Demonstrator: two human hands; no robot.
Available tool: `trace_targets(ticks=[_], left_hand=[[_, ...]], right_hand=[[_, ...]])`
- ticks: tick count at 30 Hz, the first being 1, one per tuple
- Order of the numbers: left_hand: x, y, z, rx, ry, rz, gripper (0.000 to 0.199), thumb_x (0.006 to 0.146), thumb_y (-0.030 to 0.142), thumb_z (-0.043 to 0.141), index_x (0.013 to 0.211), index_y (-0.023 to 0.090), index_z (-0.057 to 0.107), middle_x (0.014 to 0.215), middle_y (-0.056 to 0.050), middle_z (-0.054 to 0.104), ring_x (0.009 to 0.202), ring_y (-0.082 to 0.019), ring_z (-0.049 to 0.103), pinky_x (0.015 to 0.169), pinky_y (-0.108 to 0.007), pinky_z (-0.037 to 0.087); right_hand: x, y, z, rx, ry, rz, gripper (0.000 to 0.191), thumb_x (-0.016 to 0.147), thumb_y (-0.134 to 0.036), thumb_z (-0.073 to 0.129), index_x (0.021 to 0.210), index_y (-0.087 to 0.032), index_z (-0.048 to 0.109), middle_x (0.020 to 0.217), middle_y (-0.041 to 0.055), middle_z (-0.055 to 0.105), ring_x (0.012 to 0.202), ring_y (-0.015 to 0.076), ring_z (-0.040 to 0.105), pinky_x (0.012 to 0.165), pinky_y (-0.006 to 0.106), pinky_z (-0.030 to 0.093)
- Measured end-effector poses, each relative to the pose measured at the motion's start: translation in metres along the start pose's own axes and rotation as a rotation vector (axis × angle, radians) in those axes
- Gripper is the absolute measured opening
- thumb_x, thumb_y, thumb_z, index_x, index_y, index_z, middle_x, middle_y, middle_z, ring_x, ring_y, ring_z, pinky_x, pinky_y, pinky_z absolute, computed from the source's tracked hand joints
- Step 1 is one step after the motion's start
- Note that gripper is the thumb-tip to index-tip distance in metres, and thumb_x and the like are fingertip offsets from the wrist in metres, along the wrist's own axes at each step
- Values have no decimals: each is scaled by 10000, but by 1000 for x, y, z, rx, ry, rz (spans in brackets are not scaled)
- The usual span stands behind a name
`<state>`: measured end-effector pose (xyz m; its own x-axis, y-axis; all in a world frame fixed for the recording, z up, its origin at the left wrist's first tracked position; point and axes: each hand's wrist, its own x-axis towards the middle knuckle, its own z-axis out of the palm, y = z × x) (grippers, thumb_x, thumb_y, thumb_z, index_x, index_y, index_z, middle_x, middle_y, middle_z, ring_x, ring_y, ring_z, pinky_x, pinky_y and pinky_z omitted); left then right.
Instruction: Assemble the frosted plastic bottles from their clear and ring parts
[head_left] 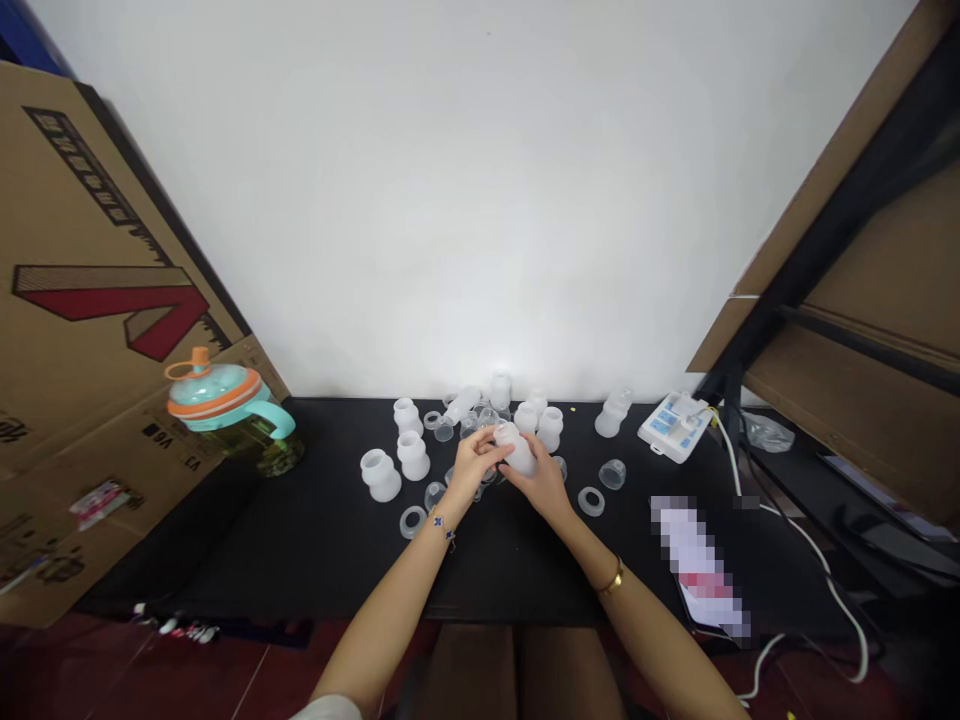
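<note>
Both hands meet over the middle of the black table around a white baby bottle [523, 460], which is tilted. My left hand [472, 468] pinches it near its neck, fingers closed. My right hand [543, 482] wraps the bottle's body from the other side. Left of the hands stand three open white bottles, the nearest bottle [381, 476] being closest to the table's front. Behind the hands are several more bottles, among them a white bottle [550, 429]. A clear ring [412, 521] lies by my left wrist, and another ring [591, 501] lies right of my right hand. Small parts under my hands are partly hidden.
At the left stands a teal-and-orange lidded jug [225, 410] beside a large cardboard box [97, 300]. A capped bottle [613, 413] and a clear dome cap [613, 473] sit to the right. Farther right are a white power strip [675, 428], a phone [701, 570] and a white cable [814, 545].
</note>
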<state>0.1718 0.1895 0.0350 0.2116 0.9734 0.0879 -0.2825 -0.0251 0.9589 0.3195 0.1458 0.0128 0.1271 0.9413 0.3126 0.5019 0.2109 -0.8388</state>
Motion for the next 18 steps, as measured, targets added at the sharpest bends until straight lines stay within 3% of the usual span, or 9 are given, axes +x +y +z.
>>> trace_targets(ticks=[9, 18], left_hand=[[2, 8, -9, -96, 77, -2, 514, 644, 343, 871, 1083, 126, 714, 992, -80, 710, 585, -58, 532, 458, -160, 372], [3, 5, -10, -75, 14, -17, 530, 632, 324, 872, 1103, 135, 719, 1050, -89, 711, 618, -75, 561, 467, -172, 387]], right_hand=[[0, 8, 4, -11, 3, -34, 589, 766, -473, 749, 1278, -233, 582, 1257, 86, 681, 1117, 308, 643, 945, 431, 495], [0, 8, 4, -30, -6, -39, 485, 791, -468, 719, 1202, -226, 631, 1132, 66, 723, 1017, 291, 670, 894, 416, 507]])
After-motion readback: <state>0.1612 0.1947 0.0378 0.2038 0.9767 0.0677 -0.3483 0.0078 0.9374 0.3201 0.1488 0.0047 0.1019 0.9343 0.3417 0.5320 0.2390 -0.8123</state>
